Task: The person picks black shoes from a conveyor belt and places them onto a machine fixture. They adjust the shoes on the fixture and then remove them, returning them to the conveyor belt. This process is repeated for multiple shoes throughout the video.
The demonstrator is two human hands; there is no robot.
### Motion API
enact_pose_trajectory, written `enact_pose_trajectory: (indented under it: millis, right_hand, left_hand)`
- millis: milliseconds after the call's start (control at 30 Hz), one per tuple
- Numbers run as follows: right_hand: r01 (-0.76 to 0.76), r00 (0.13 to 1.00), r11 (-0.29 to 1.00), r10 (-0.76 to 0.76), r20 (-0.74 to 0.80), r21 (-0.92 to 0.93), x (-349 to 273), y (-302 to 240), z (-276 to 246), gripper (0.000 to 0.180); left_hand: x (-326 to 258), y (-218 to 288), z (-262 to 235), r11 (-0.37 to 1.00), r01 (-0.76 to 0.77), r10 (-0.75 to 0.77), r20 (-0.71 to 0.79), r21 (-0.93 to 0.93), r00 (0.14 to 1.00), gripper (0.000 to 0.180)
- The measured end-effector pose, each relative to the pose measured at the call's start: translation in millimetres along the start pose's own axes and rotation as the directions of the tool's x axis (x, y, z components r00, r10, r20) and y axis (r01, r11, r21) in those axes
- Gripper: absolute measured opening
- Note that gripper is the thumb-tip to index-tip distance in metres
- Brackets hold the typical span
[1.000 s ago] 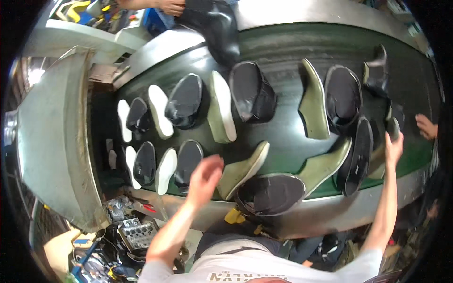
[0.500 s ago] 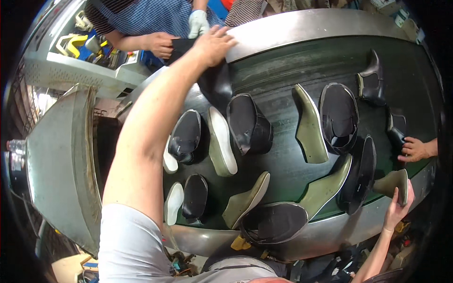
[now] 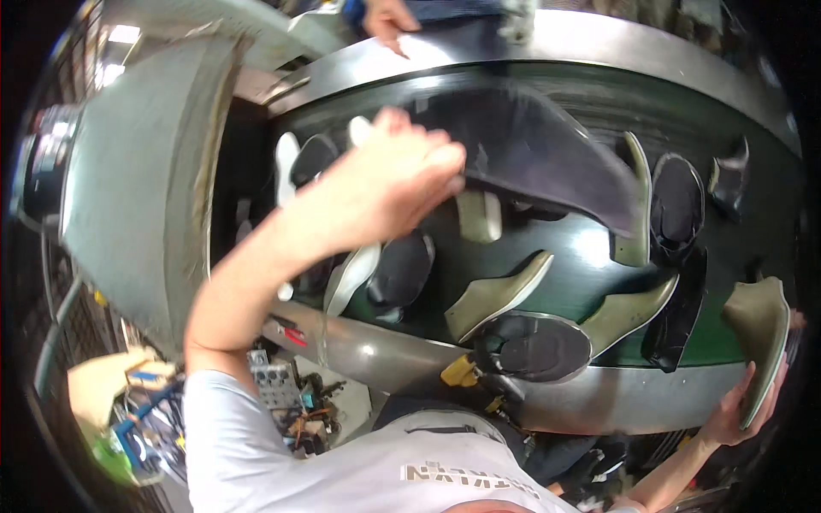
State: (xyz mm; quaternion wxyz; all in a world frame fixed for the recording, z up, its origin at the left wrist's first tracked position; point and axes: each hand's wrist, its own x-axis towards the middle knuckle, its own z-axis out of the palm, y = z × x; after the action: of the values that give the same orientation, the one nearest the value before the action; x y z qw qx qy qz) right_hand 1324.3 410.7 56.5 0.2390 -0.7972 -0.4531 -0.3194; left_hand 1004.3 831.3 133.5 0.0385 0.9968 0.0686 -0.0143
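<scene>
My left hand (image 3: 406, 171) is closed on a tall black boot upper (image 3: 539, 137), which is smeared by motion and stretches right over the belt. At the right, my right hand (image 3: 731, 419) grips an olive wedge sole (image 3: 757, 321) by its lower part, fingers wrapped behind it. Between my hands, further olive wedge soles (image 3: 500, 295) lie on the green conveyor belt (image 3: 569, 274). Black boot uppers (image 3: 543, 346) stand beside them with their openings up. Under my left forearm, a pale-bottomed sole (image 3: 352, 278) lies next to another black upper (image 3: 402, 272).
A grey machine hood (image 3: 162, 145) covers the belt's left end. A metal rim (image 3: 376, 342) edges the belt, with a yellow part (image 3: 460, 372) at its near side. Across the belt is a co-worker's hand (image 3: 392, 21). Another dark boot (image 3: 729, 184) stands far right.
My left hand has drawn back from the far rim with the black boot upper, away from the co-worker's hands. My right hand still holds the wedge sole. The view has shifted.
</scene>
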Motion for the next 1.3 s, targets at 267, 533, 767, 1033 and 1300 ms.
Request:
enact_pose_trajectory:
  millis: [267, 533, 767, 1033, 1300]
  right_hand:
    - [-0.239, 0.968, 0.761, 0.237, 0.084, 0.603, -32, -175, 4, 0.046]
    - [-0.383, 0.902, 0.467, 0.001, 0.432, 0.797, -116, -381, -27, 0.05]
    - [-0.567, 0.756, 0.329, -0.157, 0.635, 0.755, -201, -519, -49, 0.051]
    - [-0.54, 0.744, 0.319, -0.252, 0.619, 0.779, -261, -646, -34, 0.054]
    - [-0.9, 0.42, -0.191, -0.149, 0.895, 0.391, -275, -695, -23, 0.041]
  left_hand:
    - [-312, 157, 106, -0.467, -0.204, -0.836, 0.354, -0.861, 0.418, 0.041]
    - [-505, 326, 154, -0.641, -0.519, -0.767, 0.489, -0.565, 0.415, 0.045]
    - [-623, 411, 170, -0.532, -0.206, -0.841, 0.484, -0.821, 0.241, 0.027]
    - [-705, 333, 184, -0.19, 0.149, -0.976, 0.17, -0.97, -0.137, 0.021]
    - [-736, 293, 152, -0.204, -0.604, -0.962, 0.271, -0.771, -0.021, 0.031]
